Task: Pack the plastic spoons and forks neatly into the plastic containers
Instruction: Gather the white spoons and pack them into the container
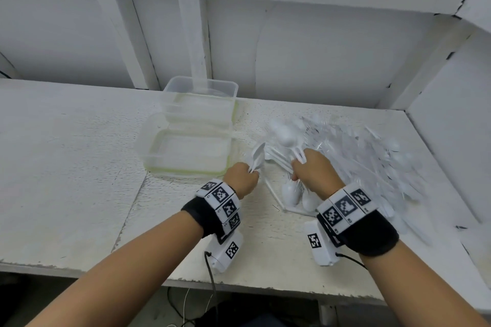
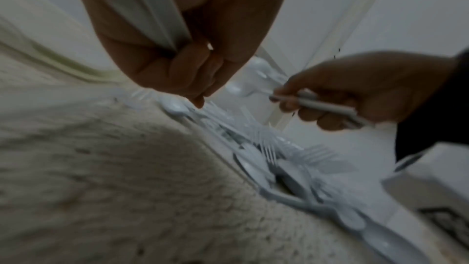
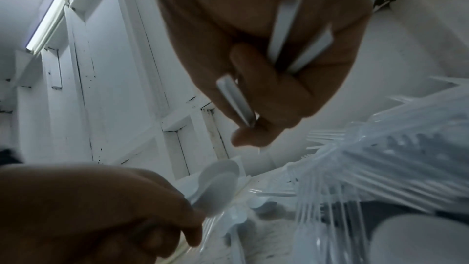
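Note:
My left hand (image 1: 243, 176) grips the handles of a few white plastic spoons (image 1: 257, 155), bowls pointing up and away; those handles (image 2: 154, 17) run through its curled fingers. My right hand (image 1: 309, 170) holds a bunch of white spoons (image 1: 288, 138) by their handles (image 3: 291, 33), just above the cutlery pile. Two clear plastic containers stand left of the hands: a shallow near one (image 1: 148, 141) and a deeper far one (image 1: 233, 87); both look empty. A heap of white spoons and forks (image 1: 372, 164) spreads across the table to the right.
The white table (image 1: 66, 167) has a wall behind and a side panel (image 1: 451, 127) at the right. A few spoons (image 1: 291, 192) lie under my right wrist. The table's front edge (image 1: 239, 284) runs below my forearms.

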A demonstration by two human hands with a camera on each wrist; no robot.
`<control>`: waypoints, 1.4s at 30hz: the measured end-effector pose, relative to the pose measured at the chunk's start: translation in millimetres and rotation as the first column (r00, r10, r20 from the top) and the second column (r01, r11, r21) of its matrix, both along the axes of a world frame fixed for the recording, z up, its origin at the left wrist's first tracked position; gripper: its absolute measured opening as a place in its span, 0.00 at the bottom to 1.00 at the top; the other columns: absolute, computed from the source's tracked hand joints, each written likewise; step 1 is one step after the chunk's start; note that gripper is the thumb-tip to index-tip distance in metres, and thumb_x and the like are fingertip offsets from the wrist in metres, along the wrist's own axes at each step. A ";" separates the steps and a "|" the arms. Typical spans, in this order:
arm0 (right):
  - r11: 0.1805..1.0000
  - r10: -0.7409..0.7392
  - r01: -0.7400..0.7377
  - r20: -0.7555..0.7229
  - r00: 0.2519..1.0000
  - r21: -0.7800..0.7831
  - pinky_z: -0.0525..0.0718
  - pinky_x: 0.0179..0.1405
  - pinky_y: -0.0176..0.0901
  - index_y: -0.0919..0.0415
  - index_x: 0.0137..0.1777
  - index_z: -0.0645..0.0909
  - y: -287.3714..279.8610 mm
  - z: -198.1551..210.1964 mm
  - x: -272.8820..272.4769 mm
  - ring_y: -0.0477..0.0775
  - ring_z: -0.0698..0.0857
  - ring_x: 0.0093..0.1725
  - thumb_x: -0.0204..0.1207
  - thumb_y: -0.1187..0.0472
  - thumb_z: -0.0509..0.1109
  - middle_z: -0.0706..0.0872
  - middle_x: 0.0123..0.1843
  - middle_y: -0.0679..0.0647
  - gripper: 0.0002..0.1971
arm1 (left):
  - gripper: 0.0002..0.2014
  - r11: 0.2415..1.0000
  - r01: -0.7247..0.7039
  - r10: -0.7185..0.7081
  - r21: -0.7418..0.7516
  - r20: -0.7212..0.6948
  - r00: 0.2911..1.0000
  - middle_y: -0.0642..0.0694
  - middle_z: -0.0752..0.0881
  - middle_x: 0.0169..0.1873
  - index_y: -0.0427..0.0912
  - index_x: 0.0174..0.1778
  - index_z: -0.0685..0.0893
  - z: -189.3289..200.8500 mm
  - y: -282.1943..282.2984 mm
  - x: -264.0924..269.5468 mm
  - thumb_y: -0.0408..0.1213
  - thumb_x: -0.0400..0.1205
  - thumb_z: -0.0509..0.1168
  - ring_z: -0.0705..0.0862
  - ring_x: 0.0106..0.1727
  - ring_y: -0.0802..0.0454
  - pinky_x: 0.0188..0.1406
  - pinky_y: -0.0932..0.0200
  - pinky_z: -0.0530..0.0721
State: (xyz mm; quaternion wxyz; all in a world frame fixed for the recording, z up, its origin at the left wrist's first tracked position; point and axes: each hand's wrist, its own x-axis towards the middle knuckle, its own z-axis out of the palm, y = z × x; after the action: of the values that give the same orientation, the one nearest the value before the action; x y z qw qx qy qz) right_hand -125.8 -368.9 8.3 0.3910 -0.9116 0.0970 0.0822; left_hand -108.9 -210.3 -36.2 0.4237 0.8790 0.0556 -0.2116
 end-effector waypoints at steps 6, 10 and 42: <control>0.997 -0.072 0.071 0.052 0.996 0.033 0.75 0.37 0.42 0.64 0.39 0.76 -4.1 -11.0 -5.5 0.52 0.79 0.33 0.80 0.60 0.58 0.83 0.32 0.54 0.12 | 0.15 0.968 0.123 -0.113 0.217 -0.057 0.992 0.41 0.77 0.41 0.32 0.55 0.79 -6.7 -21.8 9.7 0.43 0.84 0.60 0.77 0.44 0.46 0.34 0.60 0.73; 0.991 -0.102 0.093 0.084 0.991 0.100 0.73 0.33 0.39 0.60 0.35 0.77 -4.3 -15.2 -8.6 0.48 0.79 0.31 0.82 0.56 0.60 0.82 0.28 0.49 0.15 | 0.13 0.958 0.109 -0.097 0.266 -0.056 0.994 0.47 0.72 0.29 0.38 0.34 0.71 -7.3 -24.8 11.3 0.39 0.82 0.61 0.77 0.37 0.48 0.29 0.62 0.70; 0.920 -0.215 0.123 0.217 0.952 0.373 0.76 0.41 0.41 0.58 0.57 0.72 42.3 -12.8 5.1 0.49 0.80 0.42 0.77 0.55 0.68 0.80 0.42 0.48 0.13 | 0.05 0.892 0.036 -0.003 -0.451 0.073 0.997 0.48 0.75 0.31 0.44 0.43 0.76 29.1 21.7 -31.8 0.36 0.85 0.58 0.73 0.23 0.58 0.18 0.66 0.71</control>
State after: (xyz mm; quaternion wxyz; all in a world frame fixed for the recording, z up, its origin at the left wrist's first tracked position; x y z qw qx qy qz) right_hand -120.8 -326.7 -4.4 0.5639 -0.8169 0.1086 -0.0530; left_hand -140.8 -188.6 -7.1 0.6161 0.7637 -0.0188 -0.1916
